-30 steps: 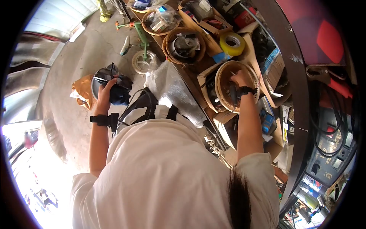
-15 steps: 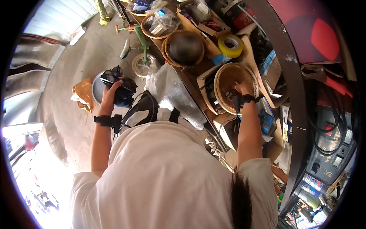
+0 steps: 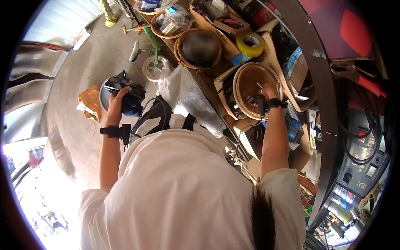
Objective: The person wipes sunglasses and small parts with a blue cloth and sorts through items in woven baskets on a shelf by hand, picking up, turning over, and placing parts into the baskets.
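On the left, over the floor, my left hand (image 3: 118,100) is wrapped round a dark bundle (image 3: 131,99) with clear plastic on top. A grey round basin (image 3: 103,95) shows behind it. My right hand (image 3: 268,90) is inside a round woven basket (image 3: 246,77), its fingers pinched on a small light-coloured stick-like piece (image 3: 260,85). Small dark and metallic pieces lie in the bottom of this basket. A black device hangs from the strap on my right wrist.
More baskets stand along the shelf, one with plastic-bagged parts (image 3: 171,23). A yellow tape roll (image 3: 250,44) lies by the right basket. Bubble wrap (image 3: 187,102) hangs at the shelf edge. A green child's bike (image 3: 153,43) and brown paper bag (image 3: 90,101) are on the floor.
My right hand has shifted slightly up and right in the basket, and a light piece now shows at its fingertips. The dark bundle in my left hand has turned and moved a little.
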`<state>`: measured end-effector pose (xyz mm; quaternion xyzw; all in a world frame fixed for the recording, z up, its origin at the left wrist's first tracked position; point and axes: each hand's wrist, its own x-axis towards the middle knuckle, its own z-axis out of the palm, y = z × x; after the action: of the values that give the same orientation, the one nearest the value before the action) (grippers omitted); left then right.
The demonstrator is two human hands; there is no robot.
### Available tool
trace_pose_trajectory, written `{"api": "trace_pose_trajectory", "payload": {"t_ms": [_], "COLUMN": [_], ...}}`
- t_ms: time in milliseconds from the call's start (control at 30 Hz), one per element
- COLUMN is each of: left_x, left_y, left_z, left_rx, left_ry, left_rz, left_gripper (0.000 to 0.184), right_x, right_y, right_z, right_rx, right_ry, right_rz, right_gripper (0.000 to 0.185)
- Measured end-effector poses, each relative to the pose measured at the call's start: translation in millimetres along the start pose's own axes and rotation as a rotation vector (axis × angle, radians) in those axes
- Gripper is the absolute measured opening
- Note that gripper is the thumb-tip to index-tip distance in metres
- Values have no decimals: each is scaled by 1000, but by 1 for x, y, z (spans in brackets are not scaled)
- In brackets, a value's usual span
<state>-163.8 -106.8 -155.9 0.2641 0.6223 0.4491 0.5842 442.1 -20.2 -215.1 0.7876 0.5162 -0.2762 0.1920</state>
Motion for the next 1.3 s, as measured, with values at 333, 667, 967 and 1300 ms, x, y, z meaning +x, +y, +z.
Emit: {"api": "trace_pose_trajectory", "payload": {"t_ms": [333, 667, 967, 1300], "left_x": [0, 2, -8, 2], "left_y": [3, 3, 7, -3], "left_z": [4, 8, 11, 5], "left_rx": [-19, 39, -3, -37], "left_ry": [-11, -9, 6, -9], "left_rz": [-19, 24, 1, -19], "left_gripper": [29, 29, 29, 29], "right_x": [-29, -21, -56, -71], "right_y": [8, 3, -25, -31], "right_z": [-9, 12, 9, 5], "right_rx": [225, -43, -8, 161], "right_ry": [111, 158, 122, 7], "right_rz": [-295, -423, -350, -172], "right_gripper": [49, 33, 28, 40]}}
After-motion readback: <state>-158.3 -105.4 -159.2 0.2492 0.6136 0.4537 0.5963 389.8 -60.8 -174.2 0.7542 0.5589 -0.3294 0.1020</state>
